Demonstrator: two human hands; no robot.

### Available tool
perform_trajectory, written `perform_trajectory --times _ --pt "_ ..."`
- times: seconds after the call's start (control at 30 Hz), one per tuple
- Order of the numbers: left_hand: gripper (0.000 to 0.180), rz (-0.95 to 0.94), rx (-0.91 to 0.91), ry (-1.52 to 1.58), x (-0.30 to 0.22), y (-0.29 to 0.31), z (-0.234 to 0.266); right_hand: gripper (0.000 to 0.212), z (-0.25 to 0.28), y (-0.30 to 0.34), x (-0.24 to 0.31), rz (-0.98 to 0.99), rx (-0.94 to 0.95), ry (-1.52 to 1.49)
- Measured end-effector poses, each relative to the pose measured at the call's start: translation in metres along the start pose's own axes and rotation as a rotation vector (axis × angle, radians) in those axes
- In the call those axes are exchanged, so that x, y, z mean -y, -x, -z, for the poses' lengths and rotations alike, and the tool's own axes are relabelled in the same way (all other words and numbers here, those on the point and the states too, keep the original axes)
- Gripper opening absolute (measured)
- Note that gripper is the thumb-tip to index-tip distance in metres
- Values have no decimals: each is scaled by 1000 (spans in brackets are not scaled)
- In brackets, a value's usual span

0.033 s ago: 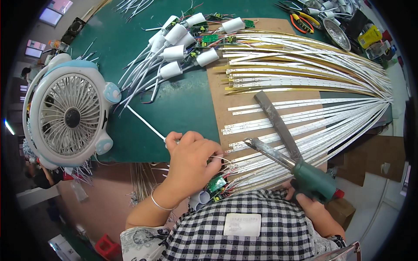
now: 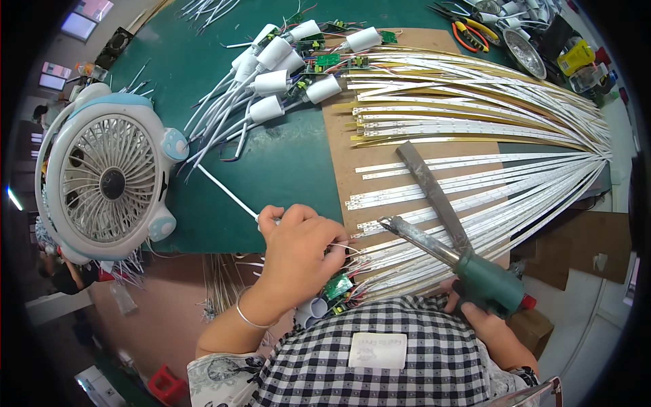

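My left hand (image 2: 298, 254) is closed at the table's near edge. A white cable (image 2: 227, 190) runs into its curled fingers from the upper left; whatever else lies inside the grip is hidden. Thin wires (image 2: 349, 249) come out beside the fingers toward the ends of white LED strips (image 2: 434, 197). My right hand (image 2: 478, 315) is wrapped round a green soldering gun (image 2: 491, 281). Its metal barrel slants up and left over the strips, the tip near their ends. Below my left hand are a green circuit board (image 2: 337, 286) and white caps (image 2: 310, 311).
A dark flat bar (image 2: 434, 193) lies across the strips. Farther back are white caps with cables (image 2: 268, 83) and more strips (image 2: 434, 122) on brown board (image 2: 346, 163). A fan (image 2: 112, 183) stands at left. Pliers (image 2: 471, 34) and a metal dish (image 2: 523, 54) lie far right.
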State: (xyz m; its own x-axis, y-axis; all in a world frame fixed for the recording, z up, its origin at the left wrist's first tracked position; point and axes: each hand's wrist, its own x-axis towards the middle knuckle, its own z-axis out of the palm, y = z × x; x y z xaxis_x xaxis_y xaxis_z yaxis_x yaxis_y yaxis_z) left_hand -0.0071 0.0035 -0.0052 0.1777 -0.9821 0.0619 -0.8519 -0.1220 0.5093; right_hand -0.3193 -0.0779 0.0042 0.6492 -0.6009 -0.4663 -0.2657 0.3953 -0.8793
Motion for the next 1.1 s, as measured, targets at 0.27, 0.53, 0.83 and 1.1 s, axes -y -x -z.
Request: perform_trajectory --times 0.27,0.53,0.83,1.1 --pt "9 -29 -47 -40 1 -1 -5 40 -1 -3 -17 151 41 237" --pt "9 -46 -72 -75 3 0 -10 33 2 -12 -22 258 126 371" --pt "8 -53 -80 -72 5 -1 -11 26 -10 -15 -7 300 42 542" --pt "7 -79 -50 -71 6 -3 -9 30 -10 -11 -19 269 0 504"
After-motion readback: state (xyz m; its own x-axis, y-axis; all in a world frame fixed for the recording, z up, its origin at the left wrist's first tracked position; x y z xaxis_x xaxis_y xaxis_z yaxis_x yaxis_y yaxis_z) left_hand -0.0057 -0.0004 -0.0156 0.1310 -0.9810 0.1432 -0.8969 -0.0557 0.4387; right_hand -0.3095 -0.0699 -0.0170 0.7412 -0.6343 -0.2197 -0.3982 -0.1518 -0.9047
